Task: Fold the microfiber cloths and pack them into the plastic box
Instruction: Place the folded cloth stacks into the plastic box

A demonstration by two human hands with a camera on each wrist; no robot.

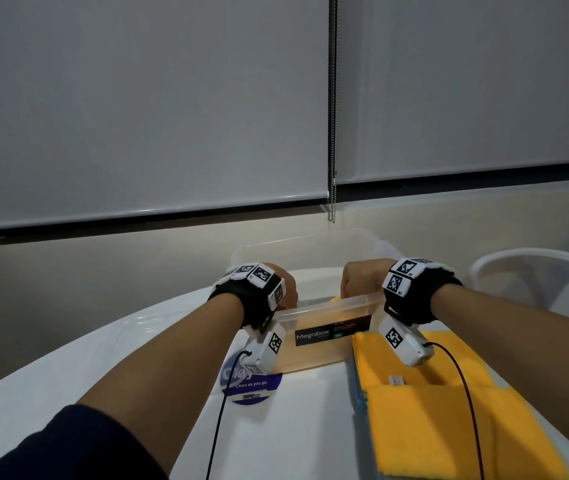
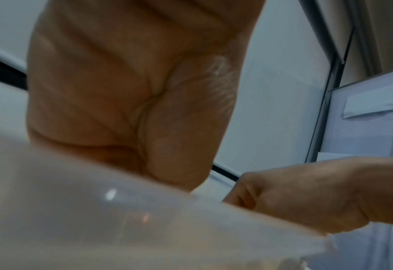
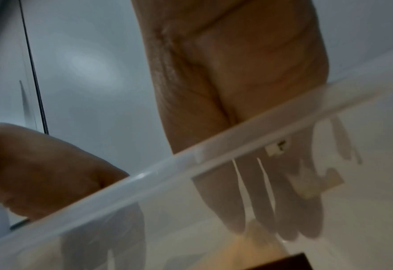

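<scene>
Clear Megabox plastic box (image 1: 324, 337) sits upright on the table, yellow cloths (image 1: 449, 417) stacked flat just right of it.

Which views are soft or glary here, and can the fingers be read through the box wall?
Head view: mostly sharp, dim, bowed by the wide lens; Megabox label legible. Left wrist view: blurred, plastic box rim a milky smear with small glints. Right wrist view: soft; right hand fingers visible but hazy through the translucent wall.

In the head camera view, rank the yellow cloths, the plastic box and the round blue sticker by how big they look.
1. Yellow cloths, largest, though nearness to the camera inflates them.
2. Plastic box, partly hidden by the hands.
3. Round blue sticker, smallest, partly covered.
</scene>
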